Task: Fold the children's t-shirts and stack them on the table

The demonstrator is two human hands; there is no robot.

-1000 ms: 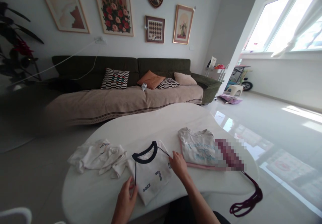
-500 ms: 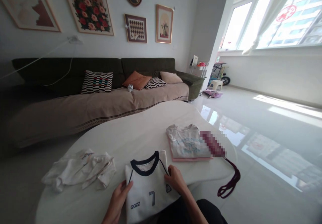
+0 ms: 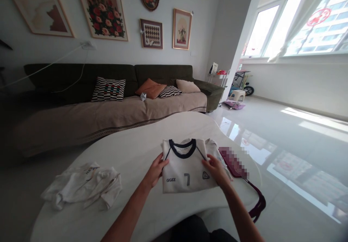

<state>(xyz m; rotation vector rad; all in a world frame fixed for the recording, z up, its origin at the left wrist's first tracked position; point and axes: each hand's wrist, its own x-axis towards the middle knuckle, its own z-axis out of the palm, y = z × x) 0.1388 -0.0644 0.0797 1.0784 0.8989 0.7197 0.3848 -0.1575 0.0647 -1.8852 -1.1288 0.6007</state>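
A folded white T-shirt point(image 3: 182, 169) with a navy collar and a number 7 is held by its two sides. My left hand point(image 3: 155, 170) grips the left edge, thumb on top. On the right edge, my right hand point(image 3: 216, 168) pinches the cloth near the shoulder. The shirt covers much of another folded light shirt point(image 3: 214, 148), whose right part shows beside it. A crumpled white garment point(image 3: 84, 184) lies at the left of the white table point(image 3: 130, 151).
A dark red pouch point(image 3: 231, 164) with a strap point(image 3: 257, 198) lies at the table's right edge, the strap hanging over. Beyond the table stands a green sofa point(image 3: 108, 113) with a beige cover and cushions. My knees are under the near edge.
Both hands have carried the folded T-shirt forward and to the right, from the near edge to over the folded light shirt. The view has shifted slightly.
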